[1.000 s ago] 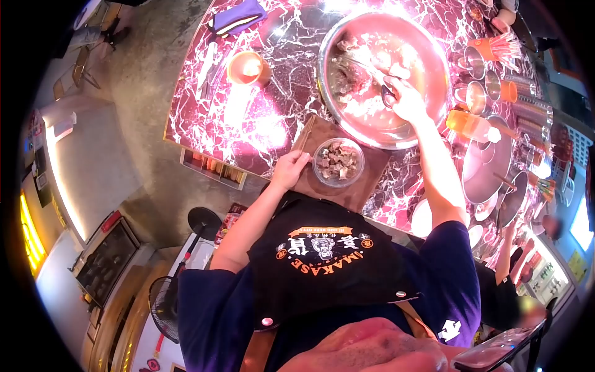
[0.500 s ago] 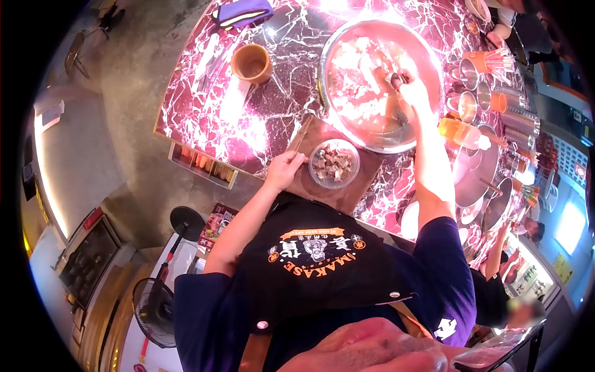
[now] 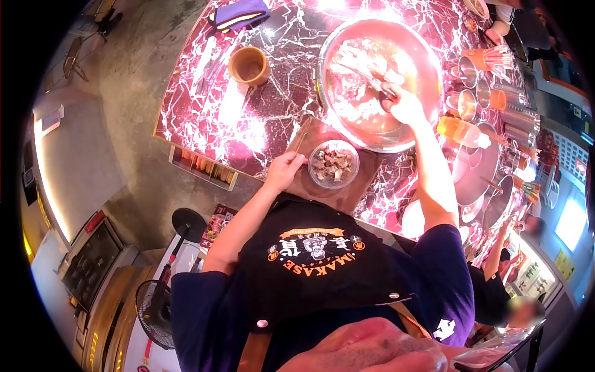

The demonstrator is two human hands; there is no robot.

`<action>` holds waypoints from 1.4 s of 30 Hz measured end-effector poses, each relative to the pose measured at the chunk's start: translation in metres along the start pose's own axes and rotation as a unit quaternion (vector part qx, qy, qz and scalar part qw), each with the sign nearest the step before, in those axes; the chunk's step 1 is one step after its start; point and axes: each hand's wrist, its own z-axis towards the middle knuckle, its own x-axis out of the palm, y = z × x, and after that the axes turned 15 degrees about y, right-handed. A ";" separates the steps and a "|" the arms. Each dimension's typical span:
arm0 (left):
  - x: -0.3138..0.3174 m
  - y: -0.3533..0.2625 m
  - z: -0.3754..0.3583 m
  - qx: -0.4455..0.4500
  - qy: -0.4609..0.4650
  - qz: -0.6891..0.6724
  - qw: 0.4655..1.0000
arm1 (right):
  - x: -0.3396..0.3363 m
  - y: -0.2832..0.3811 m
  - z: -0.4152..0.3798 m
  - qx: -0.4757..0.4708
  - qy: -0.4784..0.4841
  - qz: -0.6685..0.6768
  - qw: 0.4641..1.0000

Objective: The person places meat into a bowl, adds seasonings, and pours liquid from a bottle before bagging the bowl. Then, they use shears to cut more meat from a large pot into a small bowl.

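Note:
My right hand (image 3: 406, 105) is closed around the dark handle of a utensil (image 3: 387, 93) inside a wide round metal basin (image 3: 323, 93). Its long pale end reaches up and left over chopped, glossy pieces (image 3: 356, 80), which bright glare partly washes out. Below the basin, a clear round bowl (image 3: 333, 185) of cut brownish meat pieces (image 3: 334, 162) rests on a brown board (image 3: 362, 186). My left hand (image 3: 284, 172) is at the board's left side, fingers closed on a thin, long utensil (image 3: 302, 133) that points toward the board's far corner. I cannot tell its exact kind.
A brown cup (image 3: 249, 66) stands on the marbled table (image 3: 204, 136), with a purple cloth (image 3: 242, 13) behind it. On the right are an orange bottle (image 3: 462, 132), metal cups (image 3: 466, 104), an orange container of straws (image 3: 486, 60) and large pans (image 3: 474, 170). Another person (image 3: 493, 285) is at lower right.
My right hand has shifted slightly left and down within the basin, and the utensil's pale end now points up-left over the pieces. My left hand and the bowl have stayed put.

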 end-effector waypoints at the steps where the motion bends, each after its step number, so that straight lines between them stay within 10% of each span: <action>1: 0.000 0.000 0.000 -0.004 0.001 0.008 1.000 | -0.006 -0.001 -0.001 -0.005 0.011 0.039 0.999; 15: 0.001 -0.004 -0.003 -0.023 -0.003 0.029 0.999 | 0.027 -0.003 0.056 0.061 -0.092 -0.091 0.990; 24: 0.001 0.002 0.000 0.003 -0.007 0.019 1.000 | 0.056 -0.026 0.052 0.004 -0.143 0.098 0.985; 27: 0.001 0.001 -0.001 0.003 0.013 0.011 1.000 | 0.070 -0.054 0.052 -0.059 -0.084 0.368 0.924; 34: 0.006 -0.013 0.002 0.030 0.028 0.076 0.996 | 0.060 -0.031 -0.092 -0.095 -0.036 0.520 0.848; 42: 0.012 -0.012 0.007 0.010 -0.001 0.103 0.995 | 0.059 0.006 -0.266 0.007 0.126 0.365 0.922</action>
